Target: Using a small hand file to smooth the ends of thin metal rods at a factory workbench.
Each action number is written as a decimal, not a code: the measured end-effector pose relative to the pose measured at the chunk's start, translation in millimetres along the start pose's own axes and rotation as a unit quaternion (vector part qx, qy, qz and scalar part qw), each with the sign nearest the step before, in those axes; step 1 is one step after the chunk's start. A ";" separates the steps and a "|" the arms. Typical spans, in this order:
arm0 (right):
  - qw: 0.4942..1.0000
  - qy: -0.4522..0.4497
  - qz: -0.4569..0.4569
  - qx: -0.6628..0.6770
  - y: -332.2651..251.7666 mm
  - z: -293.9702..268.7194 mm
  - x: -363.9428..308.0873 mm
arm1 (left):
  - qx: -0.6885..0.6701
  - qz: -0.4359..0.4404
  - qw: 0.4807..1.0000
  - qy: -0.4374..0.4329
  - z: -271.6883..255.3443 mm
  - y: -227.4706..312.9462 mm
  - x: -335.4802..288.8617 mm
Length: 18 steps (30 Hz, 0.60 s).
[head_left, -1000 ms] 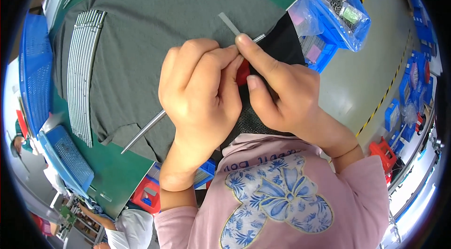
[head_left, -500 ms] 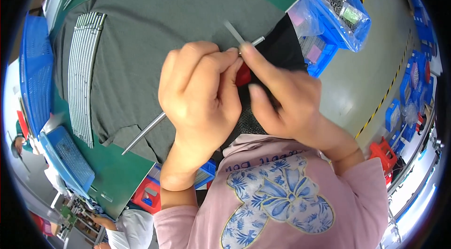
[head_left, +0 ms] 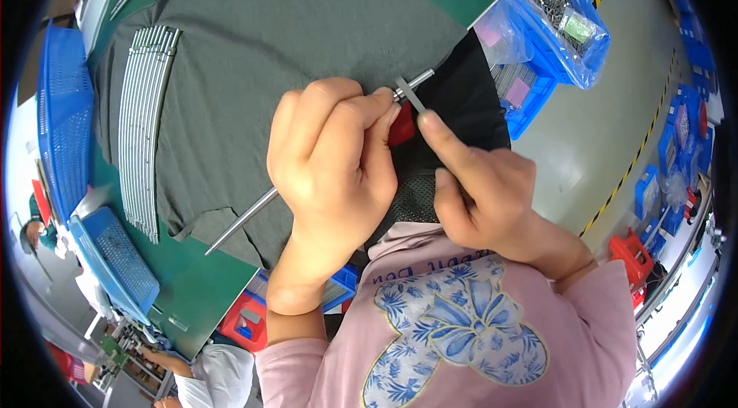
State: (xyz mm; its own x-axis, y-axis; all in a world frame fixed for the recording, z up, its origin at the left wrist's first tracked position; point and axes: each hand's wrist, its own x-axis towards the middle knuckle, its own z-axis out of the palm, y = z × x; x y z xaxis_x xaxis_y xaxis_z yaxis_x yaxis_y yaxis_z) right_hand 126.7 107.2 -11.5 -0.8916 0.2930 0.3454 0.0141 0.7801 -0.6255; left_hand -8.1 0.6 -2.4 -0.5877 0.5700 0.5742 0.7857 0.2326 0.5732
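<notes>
A: How does the left grip stand?
B: The left hand [head_left: 330, 150] is closed around a metal rod [head_left: 242, 220], thumb and index fingertip pinching near its upper end. The rod slants out at the lower left of the fist, and its other tip shows past the fingertips.
A: And the right?
B: The right hand [head_left: 492, 193] holds a flat grey strip [head_left: 410, 94], whose near end meets the index fingertip. The strip crosses the rod just beyond the left fingertips. The thumb stands apart from the index finger; the rest of that hold is hidden.
A: What lies beneath?
B: A dark grey cloth [head_left: 254, 46] on the green tabletop [head_left: 188, 285], a black cloth [head_left: 469, 100] near the right hand, and something red [head_left: 401, 129] just below the left fingertips. A row of metal rods [head_left: 144, 131] lies side by side at the left.
A: And the room?
B: A perforated blue basket [head_left: 119, 262] at the left, a bag-lined blue bin [head_left: 598, 54] of small metal parts [head_left: 547, 2] at the right, grey floor [head_left: 569, 169] with yellow-and-black tape [head_left: 632, 156], and a person in white [head_left: 219, 377] at the lower left.
</notes>
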 end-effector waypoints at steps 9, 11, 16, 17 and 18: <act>1.000 -0.014 -0.019 0.015 9.1 -7.2 -21.8 | 0.000 -0.005 1.000 -0.022 -6.5 1.8 0.9; 0.998 0.017 -0.039 0.056 19.9 -10.3 -34.1 | 0.024 -0.011 0.998 -0.059 -10.2 2.6 0.9; 0.993 0.015 -0.032 0.116 22.7 -14.8 -34.7 | 0.031 -0.011 0.998 -0.059 -9.6 4.4 0.6; 0.990 0.027 -0.029 0.138 21.1 -12.1 -31.4 | 0.030 -0.009 0.998 -0.058 -9.4 4.4 0.7; 0.989 0.030 -0.030 0.139 19.9 -9.0 -27.8 | 0.032 -0.007 0.998 -0.059 -8.8 4.6 0.6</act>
State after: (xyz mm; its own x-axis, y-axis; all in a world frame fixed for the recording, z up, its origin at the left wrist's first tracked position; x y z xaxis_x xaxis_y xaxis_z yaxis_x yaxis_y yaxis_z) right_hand 155.9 119.5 -27.2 -0.8585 0.2903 0.4227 -0.1698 0.6170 -0.7684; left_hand -6.5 -4.9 5.8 -0.5745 0.6544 0.4916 0.7906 0.2881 0.5403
